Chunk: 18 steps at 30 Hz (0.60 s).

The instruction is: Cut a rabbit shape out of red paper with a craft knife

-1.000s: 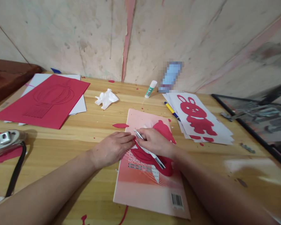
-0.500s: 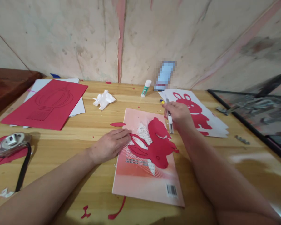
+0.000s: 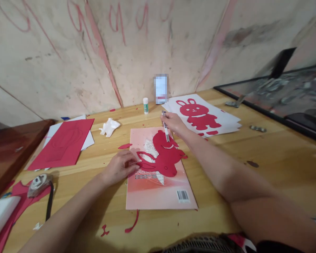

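A red paper rabbit cut-out (image 3: 168, 158) lies sideways on a pink booklet (image 3: 160, 200), its ears pointing left. One ear is an open loop; the other has a drawn outline inside it. My left hand (image 3: 121, 165) is at the booklet's left edge, thumb and fingers closed on the ear tips. In my right hand (image 3: 173, 123) is a slim white-and-grey craft knife (image 3: 166, 131), gripped like a pen. Its lower end is over the cut-out's upper part, near a curved slit; whether it touches the paper I cannot tell.
A finished red rabbit (image 3: 197, 112) lies on white sheets at right. Behind stand a glue stick (image 3: 145, 106) and a blurred phone (image 3: 161, 88). At left are crumpled tissue (image 3: 109, 127), red paper (image 3: 63, 144) and a tape measure (image 3: 39, 184). Red scraps (image 3: 133, 225) lie in front.
My right hand has brought the craft knife from beside the booklet's right edge to over the cut-out. My left fingers have drawn together at the ears. The camera view has shifted.
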Each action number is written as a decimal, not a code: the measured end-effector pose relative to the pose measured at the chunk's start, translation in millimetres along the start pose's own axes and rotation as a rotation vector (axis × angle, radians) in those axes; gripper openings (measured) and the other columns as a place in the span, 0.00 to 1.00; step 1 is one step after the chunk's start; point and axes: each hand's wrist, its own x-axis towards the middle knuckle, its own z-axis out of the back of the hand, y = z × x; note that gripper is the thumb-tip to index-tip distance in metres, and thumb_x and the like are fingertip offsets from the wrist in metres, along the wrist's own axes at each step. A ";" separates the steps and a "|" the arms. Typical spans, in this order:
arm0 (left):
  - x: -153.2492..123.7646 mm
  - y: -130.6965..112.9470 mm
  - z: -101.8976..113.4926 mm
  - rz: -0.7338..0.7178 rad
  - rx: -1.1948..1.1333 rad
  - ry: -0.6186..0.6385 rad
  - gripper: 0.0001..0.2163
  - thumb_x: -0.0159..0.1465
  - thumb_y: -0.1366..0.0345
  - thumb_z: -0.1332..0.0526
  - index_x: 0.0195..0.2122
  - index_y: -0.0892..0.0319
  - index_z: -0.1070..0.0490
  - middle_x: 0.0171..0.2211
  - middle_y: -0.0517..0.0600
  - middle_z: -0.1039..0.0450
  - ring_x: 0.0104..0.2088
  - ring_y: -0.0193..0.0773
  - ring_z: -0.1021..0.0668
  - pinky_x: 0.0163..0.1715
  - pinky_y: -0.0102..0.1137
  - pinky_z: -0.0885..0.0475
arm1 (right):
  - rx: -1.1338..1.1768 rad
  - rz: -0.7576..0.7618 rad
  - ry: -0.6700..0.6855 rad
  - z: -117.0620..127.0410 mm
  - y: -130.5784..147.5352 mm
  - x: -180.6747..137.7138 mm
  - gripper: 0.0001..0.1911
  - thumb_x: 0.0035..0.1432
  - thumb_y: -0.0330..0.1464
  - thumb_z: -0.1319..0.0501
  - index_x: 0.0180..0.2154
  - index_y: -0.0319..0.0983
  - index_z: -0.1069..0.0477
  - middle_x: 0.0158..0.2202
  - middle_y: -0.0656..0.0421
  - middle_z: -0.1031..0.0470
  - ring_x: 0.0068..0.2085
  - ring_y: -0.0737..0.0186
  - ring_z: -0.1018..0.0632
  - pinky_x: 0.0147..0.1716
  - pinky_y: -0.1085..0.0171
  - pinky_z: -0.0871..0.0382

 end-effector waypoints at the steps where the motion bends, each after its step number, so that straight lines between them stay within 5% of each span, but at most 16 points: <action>1: 1.6 -3.2 0.7 0.041 -0.019 0.029 0.04 0.60 0.65 0.36 0.35 0.57 0.25 0.33 0.49 0.28 0.36 0.37 0.26 0.38 0.33 0.31 | -0.019 0.015 0.015 1.1 1.2 0.1 0.11 0.62 0.34 0.48 0.27 0.39 0.37 0.23 0.60 0.30 0.25 0.68 0.30 0.25 0.70 0.38; 6: 9.6 -15.5 1.9 0.228 -0.056 0.076 0.05 0.54 0.69 0.34 0.33 0.58 0.24 0.34 0.49 0.27 0.34 0.37 0.26 0.37 0.32 0.32 | -0.166 0.141 0.074 6.5 7.1 -1.9 0.10 0.64 0.32 0.54 0.38 0.37 0.35 0.28 0.57 0.25 0.28 0.66 0.27 0.28 0.69 0.38; 11: 14.7 -25.3 1.8 0.314 -0.051 0.086 0.06 0.52 0.72 0.36 0.31 0.60 0.25 0.31 0.48 0.26 0.31 0.35 0.26 0.32 0.30 0.32 | -0.372 0.309 0.168 7.7 9.9 -9.2 0.09 0.58 0.35 0.43 0.38 0.37 0.29 0.39 0.54 0.24 0.40 0.60 0.26 0.36 0.66 0.39; 18: 16.0 -33.8 -0.3 0.398 -0.037 0.068 0.06 0.51 0.73 0.38 0.30 0.60 0.27 0.29 0.48 0.26 0.30 0.37 0.25 0.32 0.31 0.31 | -0.576 0.316 0.361 9.9 10.9 -16.3 0.21 0.47 0.32 0.36 0.46 0.39 0.28 0.46 0.52 0.24 0.42 0.55 0.24 0.32 0.66 0.37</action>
